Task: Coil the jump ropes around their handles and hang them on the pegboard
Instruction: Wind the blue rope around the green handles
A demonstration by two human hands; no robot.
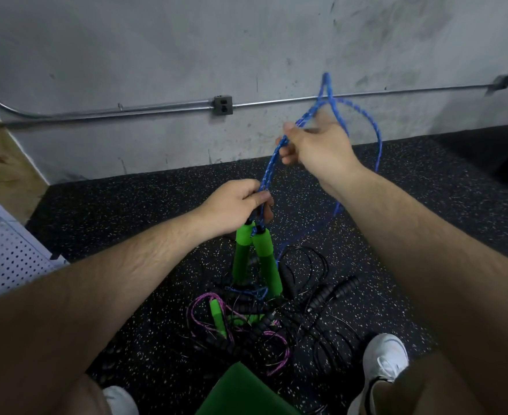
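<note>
The blue rope point(265, 172) is held in the air over the floor point(127, 211), in front of the wall point(157, 49).

1. Left grip point(235, 205): clenched on the doubled blue rope where it joins the two green handles point(260, 259). The handles hang below this grip, close together at the top and spread apart at their lower ends.
2. Right grip point(315, 148): raised nearer the wall, with the doubled strands pinched between thumb and fingers. From here the two strands run down to the left grip. Beyond this grip the rope rises in a loop and falls in a wide curve on the right side; this part is blurred.
3. Pile on the floor, directly under the handles: a purple rope point(279, 354) with green handles and several black ropes point(330, 292) are tangled together.
4. Pegboard point(4, 247): seen at the left edge, well apart from both grips.
5. Wall fittings: an outlet point(223, 105) is mounted on a conduit point(127, 110).
6. White shoes point(384, 357) are seen at the bottom edge, beside the pile.
</note>
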